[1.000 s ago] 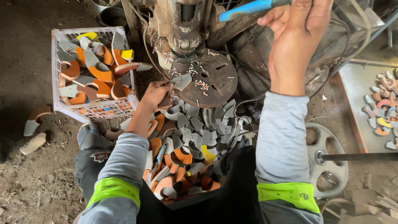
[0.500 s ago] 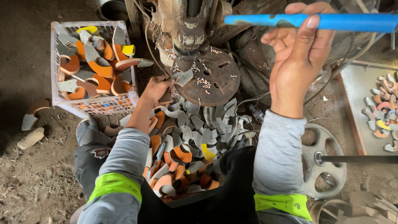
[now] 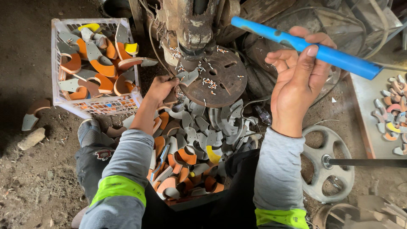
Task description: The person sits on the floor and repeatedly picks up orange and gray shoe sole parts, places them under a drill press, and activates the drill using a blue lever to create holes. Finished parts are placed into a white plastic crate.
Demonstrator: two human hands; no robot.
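Fingers (image 3: 311,53) wrap smooth blue tube (image 3: 303,46); left hand (image 3: 163,89) pinches curved grey piece (image 3: 188,77).

I counted one blue handle (image 3: 303,46), and my right hand (image 3: 296,80) had its grip closed round it. My left hand (image 3: 163,90) pinched one curved grey piece (image 3: 188,77) against the one round press plate (image 3: 218,76). One white crate (image 3: 95,106) stood on the floor, with too many curved orange and grey pieces (image 3: 89,63) heaped inside to number. One larger heap of the same pieces (image 3: 199,144) lay before my knees, far past two dozen, with one yellow piece (image 3: 213,156) showing plainly. One spoked wheel (image 3: 326,169) lay at my right. One tray (image 3: 364,110) carried roughly a dozen more pieces (image 3: 392,114).
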